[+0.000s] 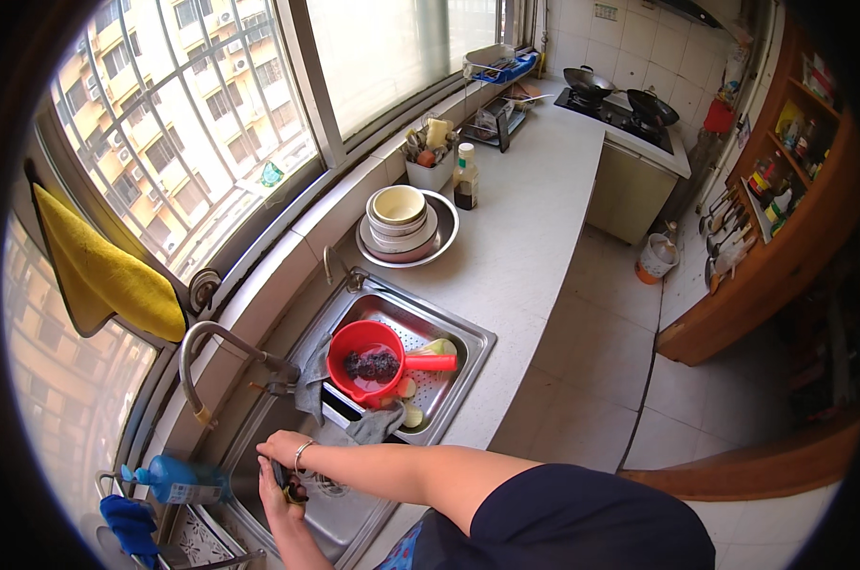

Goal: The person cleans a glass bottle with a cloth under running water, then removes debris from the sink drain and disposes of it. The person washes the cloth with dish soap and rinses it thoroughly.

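Note:
Over the left basin of the steel sink (348, 524), my left hand (277, 495) is closed around a dark object (281, 474) with a yellowish lower part; what it is cannot be made out. My right hand (286, 449), with a bangle at the wrist, is against that object's upper end, and its grip is hidden. In the other, perforated basin stands a red plastic ladle (337, 349) with dark purple bits in liquid. Pale green vegetable pieces (441, 348) lie beside and under its handle. Grey cloths (378, 425) hang over the divider.
A curved faucet (220, 331) arches near the left basin. A blue bottle (177, 479) lies tilted at the sink's left corner. Beyond the sink are stacked bowls in a metal basin (448, 231), a sauce bottle (465, 178) and a utensil holder (430, 174). Woks stand on the stove (604, 110).

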Demonstrator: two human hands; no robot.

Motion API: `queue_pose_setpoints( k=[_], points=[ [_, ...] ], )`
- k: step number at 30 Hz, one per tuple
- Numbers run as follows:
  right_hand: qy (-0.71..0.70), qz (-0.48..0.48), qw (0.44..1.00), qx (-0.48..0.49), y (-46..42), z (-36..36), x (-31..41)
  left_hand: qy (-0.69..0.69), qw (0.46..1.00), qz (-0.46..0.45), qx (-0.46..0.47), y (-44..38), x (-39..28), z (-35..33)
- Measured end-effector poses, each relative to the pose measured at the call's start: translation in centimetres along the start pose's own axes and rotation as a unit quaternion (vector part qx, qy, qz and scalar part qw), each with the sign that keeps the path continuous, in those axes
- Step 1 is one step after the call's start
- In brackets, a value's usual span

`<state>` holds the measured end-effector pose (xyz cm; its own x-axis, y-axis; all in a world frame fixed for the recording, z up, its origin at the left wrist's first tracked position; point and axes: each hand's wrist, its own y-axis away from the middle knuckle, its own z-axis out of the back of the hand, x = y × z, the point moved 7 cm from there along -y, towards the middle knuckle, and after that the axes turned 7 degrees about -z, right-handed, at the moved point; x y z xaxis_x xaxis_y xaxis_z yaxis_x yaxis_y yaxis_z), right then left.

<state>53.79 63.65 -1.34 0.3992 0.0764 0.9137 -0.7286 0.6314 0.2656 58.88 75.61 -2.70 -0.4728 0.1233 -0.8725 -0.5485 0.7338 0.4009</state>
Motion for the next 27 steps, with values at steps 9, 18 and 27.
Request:
queue_pose_setpoints(
  k=[9,18,27],
  points=[
    [-0.145,0.005,0.989,-0.026,-0.7,-0.2,-4.6,-0.065,0.990,-0.118,0.028,1.3,-3.1,3.5],
    [0.059,0.094,0.991,0.081,3.5,-3.2,-1.7,-0.234,0.948,-0.216,-0.011,0.8,-4.6,4.8],
    [0.118,0.030,0.992,0.042,3.1,-2.8,-1.5,-0.399,0.878,-0.264,0.009,1.8,-5.7,6.5]
  ],
)
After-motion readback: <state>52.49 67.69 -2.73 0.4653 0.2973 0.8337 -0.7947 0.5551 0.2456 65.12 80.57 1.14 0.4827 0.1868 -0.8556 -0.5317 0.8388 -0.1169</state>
